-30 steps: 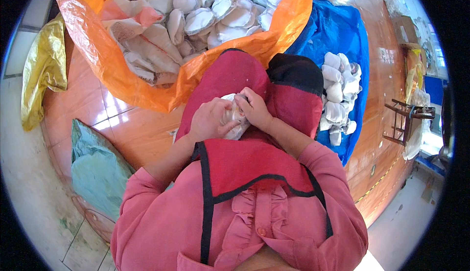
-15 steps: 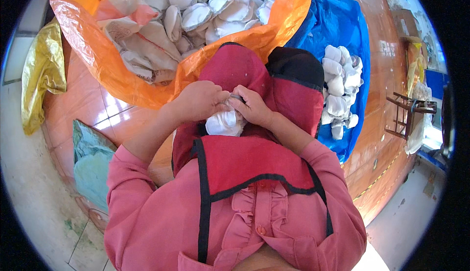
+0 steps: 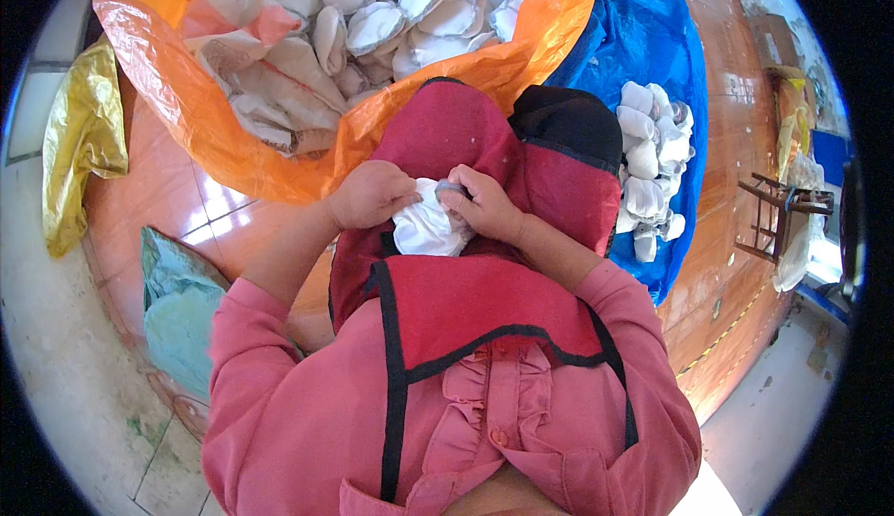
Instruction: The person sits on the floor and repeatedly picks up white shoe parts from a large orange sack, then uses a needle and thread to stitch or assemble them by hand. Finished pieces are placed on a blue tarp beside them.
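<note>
Over my lap I hold a soft white cloth bundle, rounded and creased. My left hand is closed, its fingertips pinching the bundle's upper left edge. My right hand grips the upper right side, with the thumb pressed on a small dark grey band at the cloth. What exactly the band is cannot be made out. Beneath the bundle lies my dark red apron with black edging.
A large orange plastic sack lies open ahead, full of flat, rounded white cloth pieces. To the right, several white bundles rest on a blue plastic sheet. Yellow and teal sacks lie left; a wooden stool stands right.
My left hand has drawn slightly left and down, away from the right hand, so more of the white bundle shows between them. The right hand has barely moved.
</note>
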`<action>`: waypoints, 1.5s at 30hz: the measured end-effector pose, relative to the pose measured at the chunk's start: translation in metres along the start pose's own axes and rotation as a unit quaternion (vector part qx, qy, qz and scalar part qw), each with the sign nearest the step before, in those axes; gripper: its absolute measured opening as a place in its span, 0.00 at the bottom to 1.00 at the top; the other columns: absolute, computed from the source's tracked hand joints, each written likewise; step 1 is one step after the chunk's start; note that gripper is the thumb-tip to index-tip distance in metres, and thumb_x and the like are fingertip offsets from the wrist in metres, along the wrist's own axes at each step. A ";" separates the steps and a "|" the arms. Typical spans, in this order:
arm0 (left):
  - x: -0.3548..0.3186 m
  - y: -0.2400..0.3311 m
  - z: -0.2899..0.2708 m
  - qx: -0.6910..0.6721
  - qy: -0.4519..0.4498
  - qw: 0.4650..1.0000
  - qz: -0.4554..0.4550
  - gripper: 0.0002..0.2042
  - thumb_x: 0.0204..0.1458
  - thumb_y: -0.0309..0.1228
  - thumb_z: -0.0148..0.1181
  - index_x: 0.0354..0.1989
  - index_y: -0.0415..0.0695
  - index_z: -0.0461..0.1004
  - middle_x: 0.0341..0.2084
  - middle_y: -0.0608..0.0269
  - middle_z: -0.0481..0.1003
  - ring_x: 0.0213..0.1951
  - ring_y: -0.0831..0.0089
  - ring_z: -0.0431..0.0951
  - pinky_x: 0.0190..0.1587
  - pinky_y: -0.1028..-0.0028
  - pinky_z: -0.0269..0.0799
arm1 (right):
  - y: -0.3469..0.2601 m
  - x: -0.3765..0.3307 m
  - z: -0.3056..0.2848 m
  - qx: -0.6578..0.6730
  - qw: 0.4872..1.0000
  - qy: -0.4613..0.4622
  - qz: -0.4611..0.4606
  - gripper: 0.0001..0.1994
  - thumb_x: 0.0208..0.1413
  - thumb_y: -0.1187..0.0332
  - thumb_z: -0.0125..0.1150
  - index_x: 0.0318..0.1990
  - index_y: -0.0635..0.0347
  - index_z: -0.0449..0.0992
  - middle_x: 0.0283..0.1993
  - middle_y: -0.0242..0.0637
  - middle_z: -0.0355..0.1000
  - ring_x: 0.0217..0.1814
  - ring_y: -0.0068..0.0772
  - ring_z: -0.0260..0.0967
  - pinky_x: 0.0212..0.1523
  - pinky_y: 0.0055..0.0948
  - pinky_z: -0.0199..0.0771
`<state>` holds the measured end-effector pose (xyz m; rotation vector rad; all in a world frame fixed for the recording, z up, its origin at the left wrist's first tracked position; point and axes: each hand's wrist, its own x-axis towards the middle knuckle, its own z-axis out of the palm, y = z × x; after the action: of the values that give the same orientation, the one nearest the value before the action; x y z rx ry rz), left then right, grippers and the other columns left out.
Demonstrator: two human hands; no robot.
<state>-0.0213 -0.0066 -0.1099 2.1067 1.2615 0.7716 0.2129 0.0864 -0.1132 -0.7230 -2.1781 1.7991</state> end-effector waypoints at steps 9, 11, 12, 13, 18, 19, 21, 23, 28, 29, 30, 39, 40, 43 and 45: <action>-0.012 0.002 0.014 -0.071 0.009 0.995 -0.076 0.10 0.58 0.35 0.56 0.28 0.43 0.72 0.22 0.55 0.70 0.31 0.52 0.73 0.35 0.57 0.68 | 0.001 -0.002 0.003 0.012 1.000 0.021 -0.009 0.14 0.59 0.59 0.61 0.33 0.60 0.69 0.26 0.37 0.69 0.28 0.30 0.66 0.30 0.33 0.67; -0.010 0.011 0.011 -0.084 0.011 0.994 -0.074 0.10 0.58 0.35 0.56 0.29 0.43 0.72 0.23 0.54 0.70 0.31 0.52 0.73 0.35 0.57 0.68 | 0.003 0.000 0.007 0.091 0.995 0.024 0.038 0.13 0.61 0.59 0.59 0.32 0.59 0.70 0.26 0.32 0.68 0.28 0.23 0.64 0.29 0.29 0.66; -0.010 0.010 0.012 -0.076 0.012 0.995 -0.057 0.10 0.58 0.35 0.57 0.29 0.43 0.72 0.23 0.54 0.70 0.31 0.52 0.73 0.36 0.57 0.69 | 0.004 0.002 0.009 0.135 0.988 0.021 0.070 0.13 0.62 0.60 0.58 0.32 0.59 0.70 0.26 0.29 0.68 0.28 0.20 0.63 0.28 0.27 0.65; -0.011 0.010 0.015 -0.069 0.013 0.997 -0.040 0.10 0.58 0.36 0.57 0.30 0.43 0.72 0.23 0.54 0.70 0.31 0.52 0.73 0.36 0.57 0.69 | 0.007 0.003 0.010 0.179 0.978 0.019 0.102 0.12 0.63 0.60 0.57 0.32 0.59 0.70 0.26 0.26 0.67 0.29 0.17 0.62 0.28 0.25 0.64; -0.012 0.018 0.014 -0.044 0.007 0.997 -0.070 0.10 0.57 0.38 0.58 0.31 0.44 0.73 0.24 0.55 0.72 0.33 0.53 0.74 0.37 0.58 0.70 | 0.006 0.011 0.006 0.203 0.963 -0.007 0.176 0.14 0.66 0.59 0.52 0.31 0.58 0.72 0.26 0.23 0.65 0.28 0.14 0.59 0.28 0.21 0.62; -0.010 0.021 0.012 -0.041 -0.002 0.993 -0.110 0.10 0.57 0.38 0.59 0.32 0.44 0.73 0.24 0.55 0.72 0.33 0.54 0.75 0.37 0.59 0.71 | -0.001 0.010 0.005 0.186 0.965 -0.011 0.184 0.15 0.66 0.58 0.52 0.31 0.58 0.72 0.26 0.23 0.65 0.28 0.14 0.59 0.28 0.21 0.62; -0.006 0.029 0.007 -0.076 0.021 0.982 -0.171 0.10 0.56 0.37 0.60 0.33 0.43 0.74 0.24 0.57 0.72 0.33 0.57 0.75 0.37 0.62 0.71 | 0.002 0.008 0.007 0.146 0.977 0.006 0.155 0.15 0.66 0.58 0.52 0.31 0.59 0.72 0.25 0.26 0.66 0.27 0.17 0.61 0.28 0.24 0.63; 0.007 0.047 -0.008 -0.151 0.082 0.963 -0.209 0.10 0.56 0.35 0.62 0.33 0.41 0.75 0.25 0.60 0.73 0.32 0.61 0.76 0.36 0.67 0.72 | 0.002 0.008 0.006 0.085 0.990 0.031 0.111 0.15 0.65 0.58 0.52 0.31 0.60 0.72 0.25 0.30 0.68 0.27 0.21 0.63 0.28 0.27 0.65; 0.019 0.050 -0.024 -0.222 -0.002 0.928 -0.301 0.16 0.57 0.42 0.59 0.44 0.40 0.73 0.38 0.53 0.77 0.39 0.59 0.79 0.43 0.66 0.74 | -0.025 0.013 0.000 -0.037 0.995 0.064 0.065 0.15 0.63 0.59 0.54 0.31 0.63 0.71 0.26 0.46 0.71 0.27 0.40 0.70 0.31 0.38 0.69; 0.025 0.057 -0.033 -0.215 -0.030 0.920 -0.326 0.20 0.57 0.46 0.59 0.47 0.40 0.71 0.41 0.49 0.78 0.41 0.55 0.80 0.44 0.64 0.75 | -0.028 0.015 -0.001 -0.057 0.995 0.069 0.041 0.15 0.63 0.59 0.54 0.31 0.63 0.70 0.26 0.47 0.71 0.28 0.43 0.71 0.31 0.39 0.69; 0.032 0.068 -0.038 -0.135 -0.040 0.932 -0.334 0.25 0.55 0.49 0.60 0.49 0.39 0.69 0.42 0.47 0.77 0.41 0.53 0.80 0.44 0.62 0.75 | -0.030 0.018 -0.003 -0.077 0.994 0.075 0.017 0.15 0.63 0.59 0.54 0.31 0.63 0.70 0.27 0.48 0.71 0.28 0.46 0.71 0.31 0.40 0.69; 0.039 0.075 0.003 0.103 0.000 0.964 -0.247 0.43 0.42 0.59 0.66 0.56 0.36 0.60 0.46 0.40 0.70 0.43 0.44 0.79 0.44 0.55 0.77 | -0.039 0.032 -0.009 -0.080 0.993 0.086 -0.024 0.15 0.62 0.58 0.56 0.33 0.63 0.71 0.29 0.51 0.72 0.31 0.53 0.72 0.32 0.43 0.70; 0.041 0.077 0.001 0.094 -0.024 0.955 -0.281 0.43 0.42 0.58 0.66 0.56 0.36 0.59 0.46 0.40 0.70 0.43 0.44 0.79 0.45 0.55 0.77 | -0.037 0.031 -0.008 -0.077 0.993 0.085 -0.020 0.15 0.62 0.58 0.56 0.33 0.63 0.71 0.28 0.51 0.72 0.30 0.53 0.72 0.32 0.43 0.70; 0.048 0.085 -0.002 0.057 -0.084 0.923 -0.371 0.40 0.42 0.52 0.68 0.57 0.36 0.60 0.47 0.40 0.70 0.46 0.43 0.77 0.47 0.54 0.75 | -0.031 0.026 -0.002 -0.065 0.995 0.078 0.016 0.15 0.61 0.58 0.56 0.32 0.63 0.71 0.28 0.51 0.72 0.30 0.53 0.72 0.32 0.44 0.70; 0.045 0.079 0.005 0.019 -0.104 0.904 -0.413 0.37 0.43 0.47 0.68 0.57 0.37 0.61 0.51 0.41 0.69 0.52 0.41 0.73 0.53 0.53 0.72 | -0.026 0.026 0.001 -0.066 0.995 0.075 0.027 0.16 0.62 0.57 0.55 0.32 0.63 0.71 0.27 0.51 0.72 0.30 0.52 0.72 0.32 0.44 0.70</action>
<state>0.0460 0.0014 -0.0484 1.3902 1.8323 0.1356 0.1841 0.0951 -0.0916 -0.9233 -2.2126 1.5812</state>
